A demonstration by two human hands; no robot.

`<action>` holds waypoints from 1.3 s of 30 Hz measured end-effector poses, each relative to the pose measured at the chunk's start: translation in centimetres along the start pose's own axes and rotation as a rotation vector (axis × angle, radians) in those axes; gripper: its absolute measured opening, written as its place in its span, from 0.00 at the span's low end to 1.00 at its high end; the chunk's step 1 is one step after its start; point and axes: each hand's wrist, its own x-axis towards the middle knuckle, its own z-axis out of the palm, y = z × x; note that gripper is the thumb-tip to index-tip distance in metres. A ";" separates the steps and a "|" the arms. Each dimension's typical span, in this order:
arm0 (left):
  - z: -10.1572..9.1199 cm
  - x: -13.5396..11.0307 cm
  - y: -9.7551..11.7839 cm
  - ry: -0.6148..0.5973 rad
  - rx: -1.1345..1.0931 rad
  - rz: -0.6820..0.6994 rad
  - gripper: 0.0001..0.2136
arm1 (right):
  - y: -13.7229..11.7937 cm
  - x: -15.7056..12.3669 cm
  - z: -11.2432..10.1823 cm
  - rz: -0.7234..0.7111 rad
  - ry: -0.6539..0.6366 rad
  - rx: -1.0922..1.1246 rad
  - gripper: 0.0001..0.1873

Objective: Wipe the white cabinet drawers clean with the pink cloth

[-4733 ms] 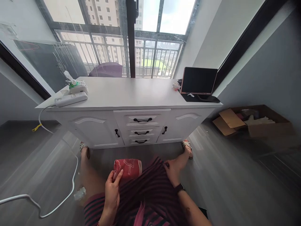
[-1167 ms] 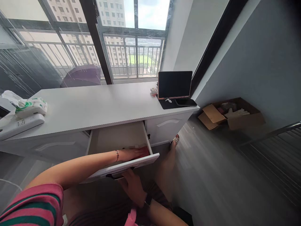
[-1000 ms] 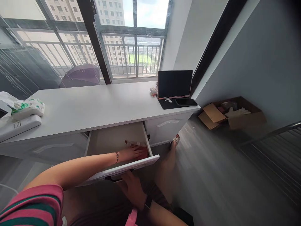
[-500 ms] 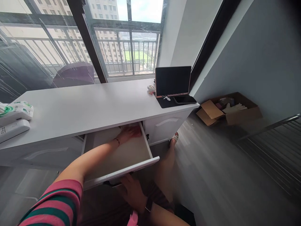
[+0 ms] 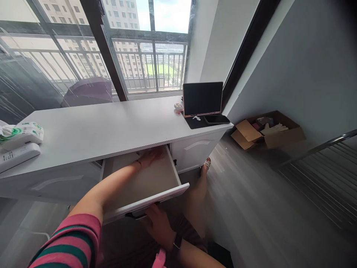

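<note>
My left hand reaches deep into the pulled-out white drawer, near its back right corner. A reddish patch shows about its fingertips; blur and shade hide the fingers, so I cannot make out whether it holds anything. A small dark item lies at the drawer's back, left of that hand. Below the drawer front, my right hand, with a dark watch at the wrist, has its fingers curled at the black drawer handle.
On the white desk stand a tablet, a phone, white earbuds and a tissue pack. An open cardboard box and a metal rack are at the right.
My left hand has shifted slightly left inside the drawer, and the reddish patch by its fingers looks fainter. My right hand stays at the handle. The view has moved a little.
</note>
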 end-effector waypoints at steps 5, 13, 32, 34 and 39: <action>0.7 -4.3 0.0 -0.289 0.005 0.066 0.37 | -0.3 0.1 -0.4 -0.020 0.012 0.029 0.09; 2.0 -11.0 1.6 -0.550 -0.042 0.312 0.35 | -0.5 -0.1 -0.5 -0.015 0.006 0.055 0.11; 0.1 -5.7 -7.2 -0.137 0.409 0.082 0.26 | 0.3 0.0 0.6 -0.018 0.003 0.051 0.11; -0.6 -5.4 -7.3 -0.132 0.452 -0.010 0.27 | 0.2 0.0 0.6 -0.011 0.009 0.041 0.12; -1.6 -6.4 -8.0 -0.064 0.503 -0.262 0.29 | 0.0 -0.1 0.5 0.006 0.006 0.052 0.12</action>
